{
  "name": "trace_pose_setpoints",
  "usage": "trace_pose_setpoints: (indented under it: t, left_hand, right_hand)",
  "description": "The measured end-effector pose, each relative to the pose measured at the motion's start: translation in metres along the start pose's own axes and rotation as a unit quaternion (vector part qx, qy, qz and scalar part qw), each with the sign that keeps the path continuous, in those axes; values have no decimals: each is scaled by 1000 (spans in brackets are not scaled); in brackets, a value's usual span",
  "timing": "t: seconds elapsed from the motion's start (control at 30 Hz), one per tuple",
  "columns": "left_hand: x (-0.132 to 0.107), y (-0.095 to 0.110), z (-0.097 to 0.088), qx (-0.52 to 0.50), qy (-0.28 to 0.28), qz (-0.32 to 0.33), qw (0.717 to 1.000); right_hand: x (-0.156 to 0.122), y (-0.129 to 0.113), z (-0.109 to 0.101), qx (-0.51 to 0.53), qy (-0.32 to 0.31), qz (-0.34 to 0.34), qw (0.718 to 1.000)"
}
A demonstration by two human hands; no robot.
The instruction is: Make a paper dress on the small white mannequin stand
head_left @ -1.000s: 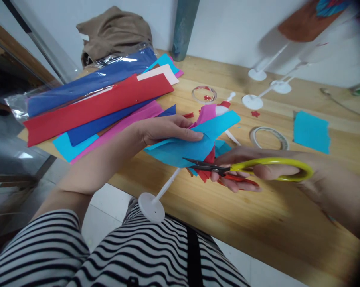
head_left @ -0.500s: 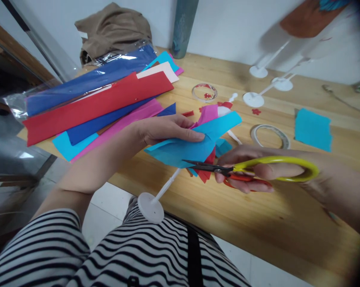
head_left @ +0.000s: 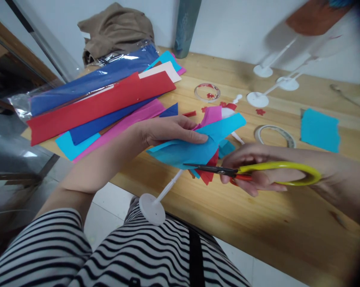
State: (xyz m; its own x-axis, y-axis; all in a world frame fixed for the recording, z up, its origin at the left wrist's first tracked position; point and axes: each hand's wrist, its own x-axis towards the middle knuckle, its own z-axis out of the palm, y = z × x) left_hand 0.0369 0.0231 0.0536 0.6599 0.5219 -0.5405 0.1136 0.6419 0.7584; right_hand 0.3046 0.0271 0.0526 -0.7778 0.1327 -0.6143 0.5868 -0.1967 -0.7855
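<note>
My left hand (head_left: 168, 131) grips a bundle of tissue paper (head_left: 194, 149), light blue on top with pink and red layers, above the wooden table (head_left: 246, 211). A white plastic stick with a round base (head_left: 152, 208) pokes out beneath the bundle toward my lap. My right hand (head_left: 252, 165) is closed on scissors (head_left: 258, 172) with a yellow and a red handle. Their dark blades are nearly closed and point left at the lower edge of the blue paper.
Long sheets of red paper (head_left: 99, 105), blue, pink and light blue paper lie at the left, partly in a clear bag. Two tape rolls (head_left: 274, 133), a blue paper square (head_left: 320, 130), small red scraps and white stands (head_left: 258, 99) sit farther back. A brown cloth (head_left: 117, 28) lies by the wall.
The scissors and my right hand have drifted slightly right and the blades have closed a little. My left hand keeps its hold on the paper bundle.
</note>
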Motion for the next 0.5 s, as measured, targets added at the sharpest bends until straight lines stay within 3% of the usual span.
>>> trace_pose_setpoints:
  t: [0.1, 0.4, 0.5]
  left_hand:
    - [0, -1, -2, 3, 0, 0, 1000]
    - [3, -1, 0, -14, -24, 8, 1000]
    - [3, -2, 0, -30, -8, 2, 1000]
  right_hand:
    - [0, -5, -5, 15, -8, 22, 1000]
    - [0, 4, -4, -30, -21, 2, 999]
    - [3, 3, -3, -34, -22, 4, 999]
